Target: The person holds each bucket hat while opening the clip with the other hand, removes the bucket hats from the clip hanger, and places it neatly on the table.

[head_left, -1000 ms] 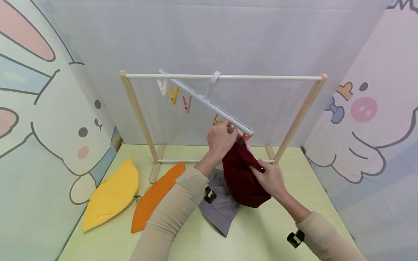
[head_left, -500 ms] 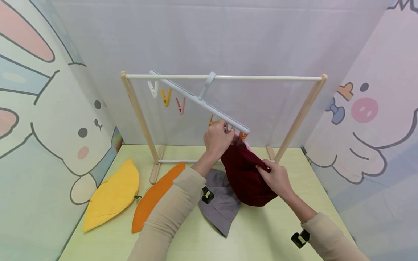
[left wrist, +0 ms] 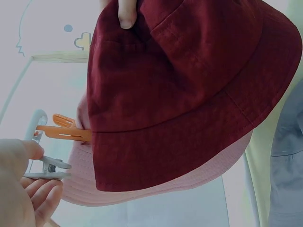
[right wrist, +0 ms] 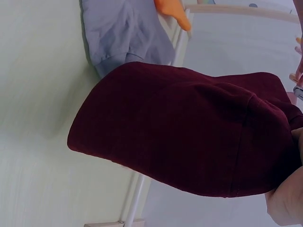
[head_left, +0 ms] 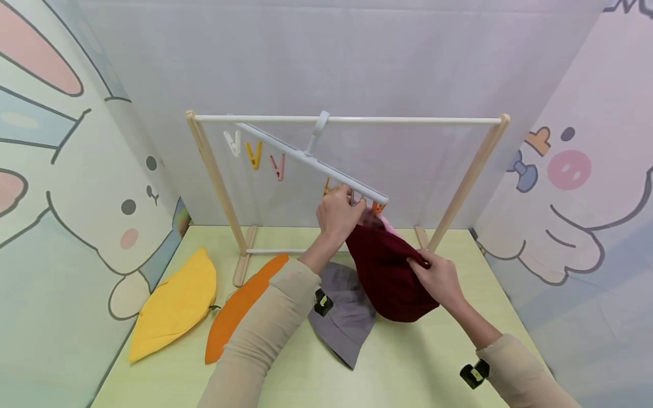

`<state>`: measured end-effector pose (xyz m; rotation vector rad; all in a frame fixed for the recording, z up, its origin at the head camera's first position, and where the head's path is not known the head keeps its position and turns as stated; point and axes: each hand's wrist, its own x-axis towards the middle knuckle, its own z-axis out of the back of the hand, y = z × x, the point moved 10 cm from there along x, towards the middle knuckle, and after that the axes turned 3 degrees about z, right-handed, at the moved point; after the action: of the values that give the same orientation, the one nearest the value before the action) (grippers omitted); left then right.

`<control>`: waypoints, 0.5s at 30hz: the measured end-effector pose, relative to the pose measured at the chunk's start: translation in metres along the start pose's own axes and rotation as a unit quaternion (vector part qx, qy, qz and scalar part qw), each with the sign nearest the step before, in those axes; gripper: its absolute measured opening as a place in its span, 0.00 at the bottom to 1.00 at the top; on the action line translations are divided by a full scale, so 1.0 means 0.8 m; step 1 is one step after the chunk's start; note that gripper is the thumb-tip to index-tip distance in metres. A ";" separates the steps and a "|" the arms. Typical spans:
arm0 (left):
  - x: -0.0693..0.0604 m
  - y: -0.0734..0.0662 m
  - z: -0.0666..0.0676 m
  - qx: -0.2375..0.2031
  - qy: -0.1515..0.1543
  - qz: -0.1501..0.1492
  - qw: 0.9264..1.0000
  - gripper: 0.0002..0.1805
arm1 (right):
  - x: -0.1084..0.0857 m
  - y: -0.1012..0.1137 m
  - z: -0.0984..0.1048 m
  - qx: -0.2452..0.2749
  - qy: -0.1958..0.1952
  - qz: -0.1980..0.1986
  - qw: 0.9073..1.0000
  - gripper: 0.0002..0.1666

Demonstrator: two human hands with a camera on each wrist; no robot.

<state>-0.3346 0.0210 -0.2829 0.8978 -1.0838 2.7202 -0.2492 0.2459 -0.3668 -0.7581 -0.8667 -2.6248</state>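
My left hand [head_left: 339,214] pinches a grey clothespin [left wrist: 52,166] below the lower right end of a pale blue hanger [head_left: 326,168]. In the left wrist view the clothespin's jaws stand slightly apart, close beside the hats. My right hand [head_left: 436,277] grips a dark red bucket hat [head_left: 390,272] by its crown; the brim points towards the left hand. Behind that hat a pink hat [left wrist: 83,177] hangs from an orange clothespin [left wrist: 71,132] on the hanger. The dark red hat hides most of the pink one.
The hanger hooks over the white bar of a wooden rack [head_left: 219,181]. White [head_left: 233,143], yellow [head_left: 253,155] and pink [head_left: 278,167] clothespins dangle at its left. On the table lie a yellow hat [head_left: 176,306], an orange hat [head_left: 245,309] and a grey hat [head_left: 343,323].
The hanger has shifted left along the bar and swung slightly, its clothespins going with it. My right hand has moved a little right with the dark red hat; my left hand has drifted slightly left.
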 end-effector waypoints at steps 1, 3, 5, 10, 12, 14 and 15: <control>0.000 0.000 0.000 -0.001 0.001 0.002 1.000 0.14 | -0.001 -0.002 0.001 -0.001 -0.001 -0.002 1.000 0.01; 0.000 0.001 -0.001 -0.002 0.003 0.005 1.000 0.13 | -0.003 -0.005 0.002 -0.001 -0.003 -0.004 1.000 0.01; 0.001 0.001 -0.002 -0.002 0.005 0.007 1.000 0.14 | -0.004 -0.008 0.003 -0.001 -0.003 -0.006 1.000 0.03; 0.001 -0.001 -0.004 -0.002 0.007 0.010 1.000 0.14 | -0.004 -0.012 0.006 0.000 0.007 -0.008 1.000 0.05; 0.001 -0.002 -0.004 -0.003 0.008 0.011 1.000 0.14 | -0.004 -0.015 0.007 -0.002 0.014 -0.015 1.000 0.05; 0.001 -0.003 -0.004 -0.006 0.009 0.012 1.000 0.14 | -0.004 -0.019 0.007 -0.002 0.022 -0.025 0.999 0.05; 0.000 -0.004 -0.004 -0.008 0.010 0.012 1.000 0.14 | -0.004 -0.022 0.006 -0.003 0.026 -0.031 0.999 0.06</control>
<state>-0.3356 0.0257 -0.2828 0.8600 -1.1182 2.7302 -0.2517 0.2633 -0.3734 -0.6714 -0.8823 -2.6891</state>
